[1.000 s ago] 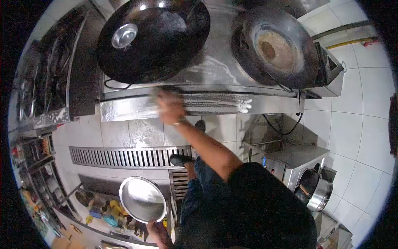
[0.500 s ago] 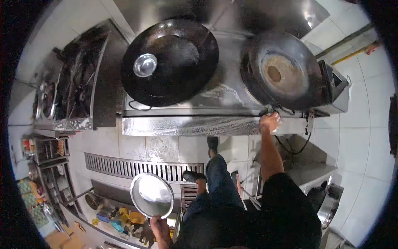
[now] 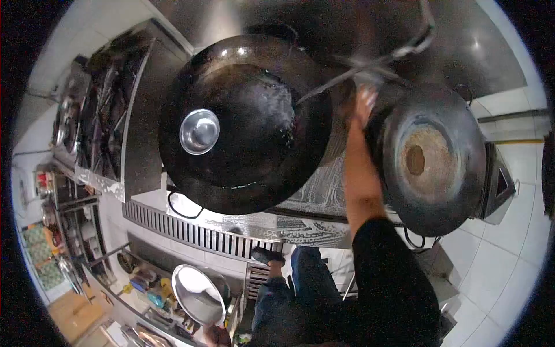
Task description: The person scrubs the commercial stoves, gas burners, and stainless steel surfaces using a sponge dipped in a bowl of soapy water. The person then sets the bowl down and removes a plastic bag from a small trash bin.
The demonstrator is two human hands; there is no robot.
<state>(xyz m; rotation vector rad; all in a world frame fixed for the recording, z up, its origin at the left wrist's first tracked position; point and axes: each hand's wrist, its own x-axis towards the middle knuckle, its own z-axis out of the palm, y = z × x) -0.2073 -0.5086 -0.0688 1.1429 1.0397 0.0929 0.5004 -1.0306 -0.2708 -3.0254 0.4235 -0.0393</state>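
Note:
My left hand (image 3: 217, 335) grips the rim of a shiny metal basin (image 3: 198, 294), low in view and tilted. My right hand (image 3: 363, 105), blurred, reaches between the two woks beside a metal tap pipe (image 3: 384, 61); its fingers are too smeared to read. The pipe's end hangs over the right side of the large dark wok (image 3: 231, 168), where the water surface is disturbed. A small metal bowl (image 3: 200, 132) sits in the left part of that wok. The other wok (image 3: 430, 199), on the right, has a brownish patch in its bottom.
A wet steel stove counter (image 3: 324, 188) runs under the woks. On the left stands another burner range (image 3: 101, 115). Below are a floor grate (image 3: 185, 232), a shelf rack (image 3: 87, 231) and a lower shelf with bottles and containers. A steel backsplash (image 3: 485, 52) rises behind.
My right hand has left the counter's front edge and moved up between the woks. The view has shifted forward, showing the tap pipe. My left hand still holds the basin, now slightly lower.

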